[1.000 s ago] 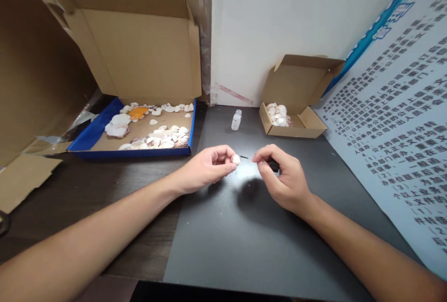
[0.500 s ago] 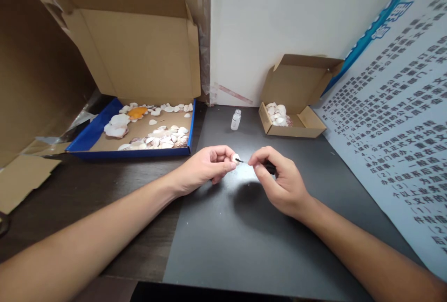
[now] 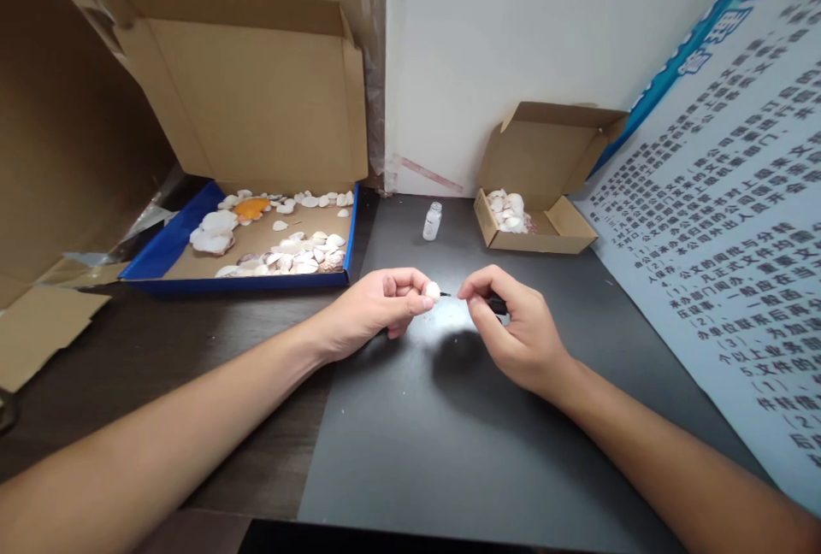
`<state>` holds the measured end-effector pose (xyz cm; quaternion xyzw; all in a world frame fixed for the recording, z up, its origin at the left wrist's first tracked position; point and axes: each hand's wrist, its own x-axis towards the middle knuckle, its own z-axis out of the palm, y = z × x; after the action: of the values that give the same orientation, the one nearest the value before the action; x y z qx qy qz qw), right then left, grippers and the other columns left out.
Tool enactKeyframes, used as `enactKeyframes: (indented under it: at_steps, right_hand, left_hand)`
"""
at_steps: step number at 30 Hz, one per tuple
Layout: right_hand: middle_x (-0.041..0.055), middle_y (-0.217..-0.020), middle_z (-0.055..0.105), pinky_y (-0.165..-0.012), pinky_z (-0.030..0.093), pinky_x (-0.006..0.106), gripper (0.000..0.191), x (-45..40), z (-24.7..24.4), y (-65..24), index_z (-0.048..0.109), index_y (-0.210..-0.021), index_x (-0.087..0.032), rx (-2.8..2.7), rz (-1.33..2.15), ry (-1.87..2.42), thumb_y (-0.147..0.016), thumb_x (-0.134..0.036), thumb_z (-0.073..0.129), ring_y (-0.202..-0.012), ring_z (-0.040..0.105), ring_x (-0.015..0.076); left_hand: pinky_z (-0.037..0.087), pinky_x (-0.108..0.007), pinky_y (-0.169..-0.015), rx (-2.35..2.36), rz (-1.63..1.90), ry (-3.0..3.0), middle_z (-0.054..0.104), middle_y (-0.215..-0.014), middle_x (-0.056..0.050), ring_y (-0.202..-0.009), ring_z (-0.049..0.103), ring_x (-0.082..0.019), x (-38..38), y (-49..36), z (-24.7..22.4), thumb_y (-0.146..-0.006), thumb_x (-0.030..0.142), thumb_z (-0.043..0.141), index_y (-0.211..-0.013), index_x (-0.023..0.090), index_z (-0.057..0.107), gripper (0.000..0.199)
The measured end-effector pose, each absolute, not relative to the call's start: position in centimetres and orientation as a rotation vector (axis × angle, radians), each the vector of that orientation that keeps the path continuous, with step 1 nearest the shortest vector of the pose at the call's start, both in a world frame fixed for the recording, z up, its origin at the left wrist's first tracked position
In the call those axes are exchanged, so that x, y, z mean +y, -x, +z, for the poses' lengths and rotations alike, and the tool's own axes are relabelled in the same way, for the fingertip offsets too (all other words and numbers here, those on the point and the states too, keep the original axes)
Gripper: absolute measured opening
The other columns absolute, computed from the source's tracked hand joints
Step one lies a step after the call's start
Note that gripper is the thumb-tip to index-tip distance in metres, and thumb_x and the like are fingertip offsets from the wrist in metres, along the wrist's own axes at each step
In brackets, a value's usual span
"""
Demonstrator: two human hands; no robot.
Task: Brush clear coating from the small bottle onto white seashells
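Between the thumb and fingers of my left hand is a small white seashell. My right hand is closed in a pinch on a thin brush with a black tip and a dark cap end partly hidden in the palm. The dark tip points left and lies at the shell's right edge; whether it touches is too small to tell. Behind both hands, a small clear glass bottle stands uncapped on the dark grey mat.
At the back left lies an open blue-sided box holding many seashells, one of them orange. A smaller open cardboard box with white shells stands at the back right. A printed board leans along the right side.
The brush tip has shifted from across the shell's face to its right edge. The shell has turned slightly in my left fingers, and my right hand has barely moved.
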<state>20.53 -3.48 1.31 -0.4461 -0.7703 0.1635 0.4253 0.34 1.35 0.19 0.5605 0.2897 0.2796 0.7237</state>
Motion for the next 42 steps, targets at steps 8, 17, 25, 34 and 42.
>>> enactKeyframes:
  at_steps: [8, 17, 25, 34, 42]
  right_hand:
    - [-0.0028, -0.069, 0.058, -0.054, 0.039, 0.023, 0.015, -3.5, 1.5, -20.6, 0.055, -0.083, -0.020, -1.978, 0.263, 1.131, -0.084, -0.007, 0.047, -0.056, 0.050, 0.0110]
    - [-0.0005, -0.072, 0.060, -0.055, 0.041, 0.025, 0.016, -3.8, 1.7, -20.2, 0.055, -0.085, -0.021, -2.036, 0.232, 1.022, -0.086, -0.007, 0.045, -0.057, 0.051, 0.0122]
    - [-0.0011, -0.072, 0.058, -0.052, 0.038, 0.025, 0.018, -3.9, 1.7, -20.2, 0.054, -0.086, -0.021, -2.021, 0.253, 0.958, -0.086, -0.006, 0.045, -0.057, 0.050, 0.0119]
    - [-0.0015, -0.071, 0.057, -0.051, 0.036, 0.025, 0.017, -4.0, 1.7, -20.3, 0.054, -0.087, -0.022, -2.000, 0.280, 0.960, -0.087, -0.006, 0.046, -0.054, 0.047, 0.0115]
    - [-0.0014, -0.071, 0.057, -0.051, 0.036, 0.026, 0.018, -4.0, 1.8, -20.2, 0.054, -0.087, -0.022, -1.999, 0.276, 0.941, -0.087, -0.006, 0.045, -0.056, 0.047, 0.0120]
  left_hand:
    - [0.026, -0.021, -0.049, 0.672, 0.668, -1.280, 0.036, -0.057, 0.009, -0.048, 0.031, -0.006, 1.2, -0.4, 0.3, -0.082, 0.039, 0.070, -0.088, 0.018, 0.059, 0.024]
    - [0.021, -0.023, -0.051, 0.824, 0.713, -1.538, 0.031, -0.053, 0.010, -0.051, 0.025, -0.007, 0.4, -0.8, 0.8, -0.081, 0.039, 0.069, -0.082, 0.016, 0.059, 0.026]
    - [0.020, -0.023, -0.050, 0.839, 0.708, -1.522, 0.030, -0.052, 0.011, -0.050, 0.024, -0.007, 0.3, -0.9, 0.8, -0.080, 0.041, 0.069, -0.080, 0.016, 0.058, 0.028]
    - [0.023, -0.023, -0.050, 0.724, 0.695, -1.433, 0.036, -0.056, 0.009, -0.050, 0.031, -0.007, 0.3, -0.8, 0.9, -0.083, 0.042, 0.066, -0.087, 0.016, 0.059, 0.028]
    - [0.022, -0.023, -0.048, 0.742, 0.680, -1.390, 0.042, -0.061, 0.007, -0.049, 0.033, -0.006, 0.5, -0.7, 0.9, -0.080, 0.047, 0.068, -0.085, 0.016, 0.060, 0.032]
